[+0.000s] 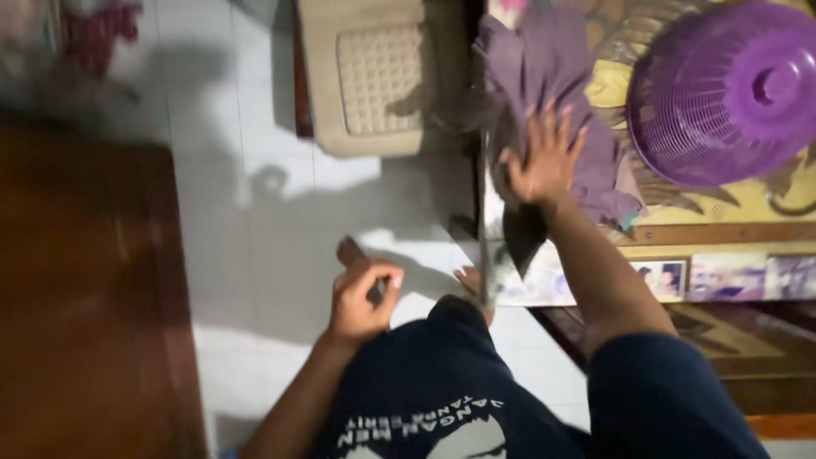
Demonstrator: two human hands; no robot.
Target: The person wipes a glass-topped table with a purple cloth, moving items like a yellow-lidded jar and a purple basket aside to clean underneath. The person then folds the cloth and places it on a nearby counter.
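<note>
Right hand [544,161] flat on purple cloth [548,76] at table [722,217] edge, beside purple basket [727,89].
Right grip apart, fingers spread; left hand [361,297] loosely curled, apparently empty. Press evenly with the palm so the overhanging cloth stays put.

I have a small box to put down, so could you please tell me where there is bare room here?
The white tiled floor is bare between the brown wooden furniture and the beige textured mat. The patterned tabletop is crowded: the crumpled purple cloth under the right hand and the upturned purple plastic basket fill it.
</note>
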